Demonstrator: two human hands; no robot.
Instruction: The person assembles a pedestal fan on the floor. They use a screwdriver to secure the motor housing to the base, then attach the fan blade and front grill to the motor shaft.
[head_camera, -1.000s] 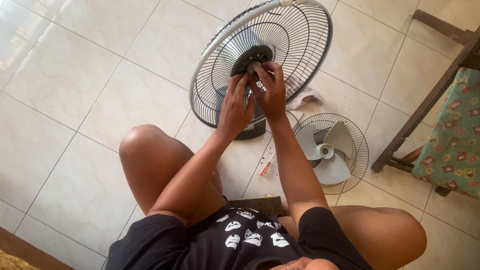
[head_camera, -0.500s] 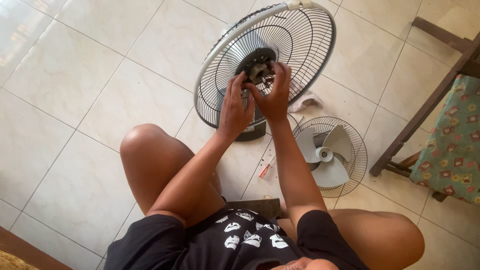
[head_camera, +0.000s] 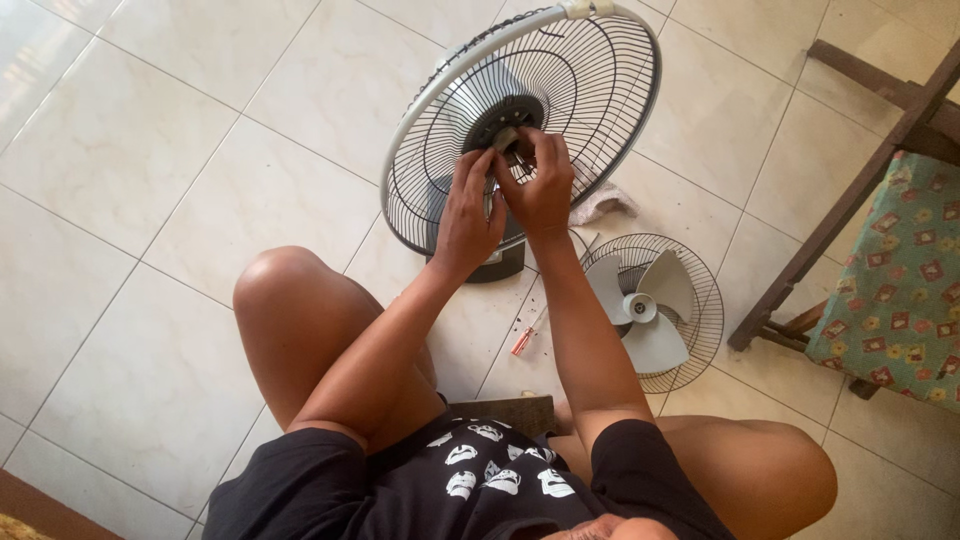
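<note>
Motor hub (head_camera: 503, 122) of rear fan guard (head_camera: 600, 90): my left hand (head_camera: 470, 205) and right hand (head_camera: 540, 185) both pinch it, apparently working a fastener; next, steady turning.

left hand (head_camera: 470, 215) raised, fingers curled | right hand (head_camera: 540, 185) beside it, touching, fingertips pinched | both arms extended forward

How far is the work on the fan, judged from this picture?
Done: the front grille with the grey blade lies flat on the tiled floor, off the fan. In hand: the left hand and right hand are both at the dark hub in the middle of the upright rear grille. Left: the rear grille is not yet off; a small red screwdriver lies unused.
</note>
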